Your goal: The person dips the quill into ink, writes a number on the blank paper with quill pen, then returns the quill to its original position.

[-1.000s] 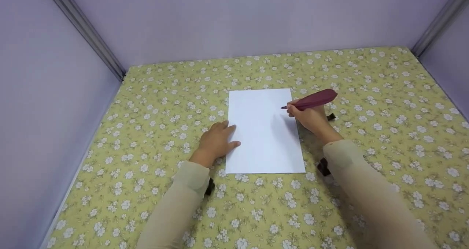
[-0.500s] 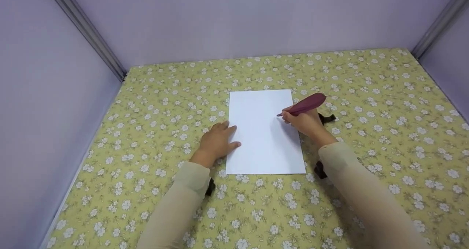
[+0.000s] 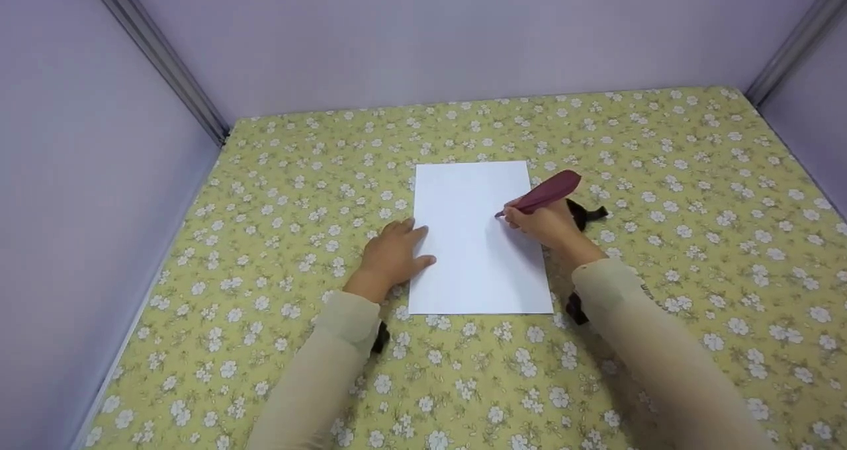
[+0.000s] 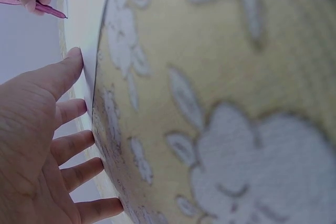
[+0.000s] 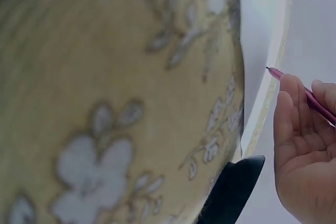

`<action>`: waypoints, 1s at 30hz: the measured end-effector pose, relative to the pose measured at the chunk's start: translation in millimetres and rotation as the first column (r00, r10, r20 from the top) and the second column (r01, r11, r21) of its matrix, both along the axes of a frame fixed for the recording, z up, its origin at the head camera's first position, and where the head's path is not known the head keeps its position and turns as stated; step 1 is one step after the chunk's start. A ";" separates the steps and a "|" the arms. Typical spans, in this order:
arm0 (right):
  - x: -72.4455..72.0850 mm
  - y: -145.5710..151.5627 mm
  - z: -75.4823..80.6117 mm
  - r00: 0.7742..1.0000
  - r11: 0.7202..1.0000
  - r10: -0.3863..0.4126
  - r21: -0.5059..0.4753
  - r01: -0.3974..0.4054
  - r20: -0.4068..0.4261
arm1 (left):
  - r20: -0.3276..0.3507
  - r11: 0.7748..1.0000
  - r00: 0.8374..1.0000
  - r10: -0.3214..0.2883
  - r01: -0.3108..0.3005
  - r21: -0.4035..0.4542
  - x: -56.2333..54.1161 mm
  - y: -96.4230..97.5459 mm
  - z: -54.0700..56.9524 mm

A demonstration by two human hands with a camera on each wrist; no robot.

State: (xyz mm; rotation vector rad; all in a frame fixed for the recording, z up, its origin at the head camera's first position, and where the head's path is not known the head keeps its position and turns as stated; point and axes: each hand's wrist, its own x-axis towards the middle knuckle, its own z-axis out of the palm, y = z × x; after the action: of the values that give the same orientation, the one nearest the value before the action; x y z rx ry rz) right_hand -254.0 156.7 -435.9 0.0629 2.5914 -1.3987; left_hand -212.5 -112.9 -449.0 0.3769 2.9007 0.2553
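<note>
A white sheet of paper (image 3: 463,265) lies on the flowered cloth. My right hand (image 3: 546,226) pinches a dark red feather pen (image 3: 549,192) between thumb and fingers, its plume slanting up to the right. The pen's tip stands over the right half of the sheet; in the right wrist view the feather pen (image 5: 310,98) shows its dark point beyond the fingers. My left hand (image 3: 389,255) rests on the sheet's left edge with fingers spread. In the left wrist view, the left hand's (image 4: 47,129) straight fingertips press at the paper (image 4: 86,19). No marks show on the paper.
A yellow tablecloth (image 3: 278,205) with white flowers covers the table. Pale lilac panels (image 3: 397,40) stand at the back and sides, joined by grey metal posts (image 3: 155,59). A black strap (image 3: 595,214) shows by my right wrist.
My right hand with the feather pen has moved left and slightly toward me, farther over the paper. The left hand stays in place.
</note>
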 end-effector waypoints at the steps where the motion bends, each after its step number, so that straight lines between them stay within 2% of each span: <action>1: -0.2 -0.4 0.2 1.000 1.000 0.002 -0.008 -0.002 0.004 | 0.001 1.000 1.000 0.000 0.000 0.001 -0.1 0.0 0.1; 7: 0.0 -1.2 1.0 1.000 0.999 0.026 -0.023 -0.026 0.014 | 0.006 1.000 1.000 0.001 -0.001 0.005 -0.1 0.2 0.4; 15: 2.4 -3.9 1.0 0.996 0.993 0.047 -0.109 -0.038 0.077 | 0.006 1.000 1.000 0.005 -0.005 -0.002 -0.2 0.5 0.3; 22: 5.9 -5.9 1.0 0.988 0.985 0.155 -0.075 -0.154 0.009 | 0.002 1.000 1.000 -0.017 0.017 -0.011 -0.7 -0.9 -0.6; 30: 8.9 -6.2 1.2 0.978 0.977 0.210 -0.048 -0.210 0.003 | 0.010 1.000 1.000 -0.008 0.008 -0.018 -1.2 0.2 0.3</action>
State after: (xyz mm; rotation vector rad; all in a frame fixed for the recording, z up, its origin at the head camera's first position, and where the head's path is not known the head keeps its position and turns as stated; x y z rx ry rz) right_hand -245.2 150.4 -434.7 -0.2055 2.4720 -1.3778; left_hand -213.7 -112.8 -448.7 0.3825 2.8893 0.2287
